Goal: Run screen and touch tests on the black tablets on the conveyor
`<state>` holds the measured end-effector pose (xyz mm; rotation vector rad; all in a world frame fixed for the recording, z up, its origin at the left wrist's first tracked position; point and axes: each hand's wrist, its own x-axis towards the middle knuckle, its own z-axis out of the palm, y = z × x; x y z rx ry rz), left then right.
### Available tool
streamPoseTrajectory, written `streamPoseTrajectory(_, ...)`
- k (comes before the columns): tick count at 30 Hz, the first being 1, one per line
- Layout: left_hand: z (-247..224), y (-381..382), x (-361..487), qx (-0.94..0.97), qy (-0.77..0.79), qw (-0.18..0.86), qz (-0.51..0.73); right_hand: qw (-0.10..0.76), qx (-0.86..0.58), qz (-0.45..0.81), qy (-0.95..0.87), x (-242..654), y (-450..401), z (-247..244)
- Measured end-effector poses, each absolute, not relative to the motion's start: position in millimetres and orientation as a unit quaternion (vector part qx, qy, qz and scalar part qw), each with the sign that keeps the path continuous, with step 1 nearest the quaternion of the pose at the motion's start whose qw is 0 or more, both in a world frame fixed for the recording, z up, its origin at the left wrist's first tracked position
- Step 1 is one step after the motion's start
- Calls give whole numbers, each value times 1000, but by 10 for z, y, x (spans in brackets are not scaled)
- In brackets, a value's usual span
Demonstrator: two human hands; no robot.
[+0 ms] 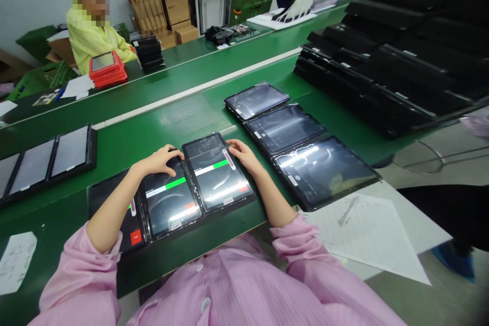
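Observation:
Three tablets lie side by side on the green bench before me. Their lit screens show green and white bars and red squares. My left hand (163, 160) reaches over the middle tablet (168, 214), thumb and fingers apart near its upper right corner, by the gap to its neighbour. On the right tablet (217, 183), my right hand (243, 156) rests against the upper right edge, fingers stretched and slightly bent. The left tablet (133, 219) is partly hidden beneath my left forearm.
Three dark tablets (286, 127) lie in a row to my right, with large stacks of black tablets (382, 61) behind. Several pale-screened tablets (34, 165) lie at left. Papers (367, 229) lie at the right. Across the bench, a person in yellow (89, 35) sits near red-cased devices (107, 74).

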<state>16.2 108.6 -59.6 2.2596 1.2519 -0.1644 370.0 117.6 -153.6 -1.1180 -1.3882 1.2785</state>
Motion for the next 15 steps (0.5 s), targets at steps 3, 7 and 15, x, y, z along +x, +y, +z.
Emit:
streamPoseTrajectory(3,-616,1137,173,840,463,272,-71,455,-456,517,-564,3708,1173,-1550)
streamPoseTrajectory(7,-573,1111,258,838,471,261,-90,449,-460,512,-569,3714,1171,-1562)
streamPoseTrajectory(15,-522,64,-491,747,661,56,-35,439,-472,488,-588,3734,1127,-1548)
